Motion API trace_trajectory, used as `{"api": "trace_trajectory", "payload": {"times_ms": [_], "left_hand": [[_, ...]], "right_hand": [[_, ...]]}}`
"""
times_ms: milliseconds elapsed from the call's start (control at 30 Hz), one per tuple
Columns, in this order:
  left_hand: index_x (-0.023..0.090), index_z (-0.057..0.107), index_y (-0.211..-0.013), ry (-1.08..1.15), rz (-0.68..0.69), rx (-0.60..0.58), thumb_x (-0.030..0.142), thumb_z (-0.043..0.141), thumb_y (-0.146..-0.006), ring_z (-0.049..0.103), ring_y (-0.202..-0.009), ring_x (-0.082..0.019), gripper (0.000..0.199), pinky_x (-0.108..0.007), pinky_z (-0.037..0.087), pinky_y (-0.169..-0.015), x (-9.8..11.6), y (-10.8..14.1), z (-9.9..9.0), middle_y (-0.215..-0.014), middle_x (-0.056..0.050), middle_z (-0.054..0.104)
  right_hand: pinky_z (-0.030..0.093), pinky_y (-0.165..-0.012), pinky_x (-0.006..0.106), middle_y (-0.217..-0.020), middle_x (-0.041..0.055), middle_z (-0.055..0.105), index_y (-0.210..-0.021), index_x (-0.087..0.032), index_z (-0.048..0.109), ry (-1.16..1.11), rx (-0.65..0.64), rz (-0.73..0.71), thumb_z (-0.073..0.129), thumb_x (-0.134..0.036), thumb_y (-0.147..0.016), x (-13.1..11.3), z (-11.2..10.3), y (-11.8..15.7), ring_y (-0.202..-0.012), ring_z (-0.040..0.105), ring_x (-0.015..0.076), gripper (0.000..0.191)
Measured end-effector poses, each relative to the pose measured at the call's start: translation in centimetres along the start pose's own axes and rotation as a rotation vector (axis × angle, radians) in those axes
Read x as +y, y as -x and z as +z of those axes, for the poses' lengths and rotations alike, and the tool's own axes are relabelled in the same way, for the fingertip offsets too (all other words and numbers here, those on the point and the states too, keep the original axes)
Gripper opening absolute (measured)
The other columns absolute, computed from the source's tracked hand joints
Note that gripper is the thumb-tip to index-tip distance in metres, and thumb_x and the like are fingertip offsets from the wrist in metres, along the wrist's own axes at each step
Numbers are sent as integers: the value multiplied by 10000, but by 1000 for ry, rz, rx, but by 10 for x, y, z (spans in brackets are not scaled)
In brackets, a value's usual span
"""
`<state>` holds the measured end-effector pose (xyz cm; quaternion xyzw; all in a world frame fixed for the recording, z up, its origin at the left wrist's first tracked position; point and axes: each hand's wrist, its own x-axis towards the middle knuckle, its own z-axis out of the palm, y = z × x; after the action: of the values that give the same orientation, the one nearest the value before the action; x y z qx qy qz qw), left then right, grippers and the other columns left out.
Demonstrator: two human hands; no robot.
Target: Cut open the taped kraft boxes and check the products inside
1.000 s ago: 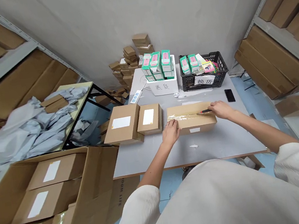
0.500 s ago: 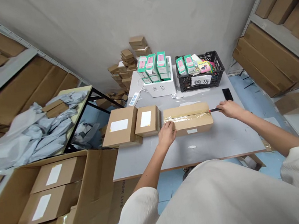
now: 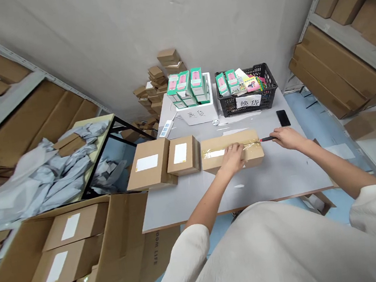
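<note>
A long brown carton [image 3: 216,144] with shiny tape along its top lies on the grey table [image 3: 196,200]. Across that taped top rests my left hand [image 3: 233,157], fingers spread, holding nothing. My right hand [image 3: 286,138] is closed around a thin dark cutter [image 3: 267,138], whose reddish front end meets the carton's right end at the tape. Left of this carton are a smaller box [image 3: 181,156] and a larger box [image 3: 149,163], both with white labels.
A white bin [image 3: 198,112] of green boxes and a black crate [image 3: 250,102] stand at the table's back. A phone [image 3: 283,118] lies at the right. An open large carton [image 3: 125,243] holding boxes is at the lower left.
My left hand has slid right from the carton's left end to the middle of its taped top. The right hand stays at the right end with the cutter. The view has shifted slightly.
</note>
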<state>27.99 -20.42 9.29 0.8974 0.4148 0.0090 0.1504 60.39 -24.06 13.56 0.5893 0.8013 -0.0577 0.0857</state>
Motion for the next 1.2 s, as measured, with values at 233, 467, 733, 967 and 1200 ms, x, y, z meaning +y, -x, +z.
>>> {"api": "trace_trajectory", "payload": {"times_ms": [233,467,733,967,1200], "left_hand": [[207,508,-1532,-60,-10,-137,376,889,-858,555,-1403,-370,792,-447,450,-1151,26,-38,6,-1496,-174,587],[220,535,-1527,-91,10,-157,389,871,-877,621,-1352,-361,752,-461,386,-1214,21,-38,10,-1487,-170,607],[204,531,-1528,-183,20,-168,372,886,-860,637,-1338,-371,775,-489,351,-1213,25,-44,16,-1493,-194,608],[201,579,-1451,-154,27,-204,428,909,-819,650,-1320,-377,748,-495,364,-1204,22,-51,13,-1455,-187,633],[192,519,-1484,-129,32,-132,360,940,-778,596,-1390,-384,840,-520,251,-1276,22,-49,24,-1457,-201,612]], "right_hand": [[431,-849,352,-1183,149,761,-1333,-202,755,-63,29,-4,501,-333,-1126,1,3,0,-1057,700,288,352],[439,-821,365,-1166,133,781,-1262,-225,780,-64,56,-42,516,-325,-1103,10,-3,-3,-1064,707,295,323],[495,-819,337,-1252,115,798,-1301,-237,777,-266,135,82,523,-360,-1085,37,6,5,-1099,729,291,355],[511,-824,335,-1181,105,827,-1234,-219,804,-416,67,96,545,-397,-1046,30,15,-2,-1027,735,279,366],[461,-729,315,-988,64,820,-1105,-234,822,-558,15,130,608,-519,-981,33,11,-9,-850,697,244,378]]}}
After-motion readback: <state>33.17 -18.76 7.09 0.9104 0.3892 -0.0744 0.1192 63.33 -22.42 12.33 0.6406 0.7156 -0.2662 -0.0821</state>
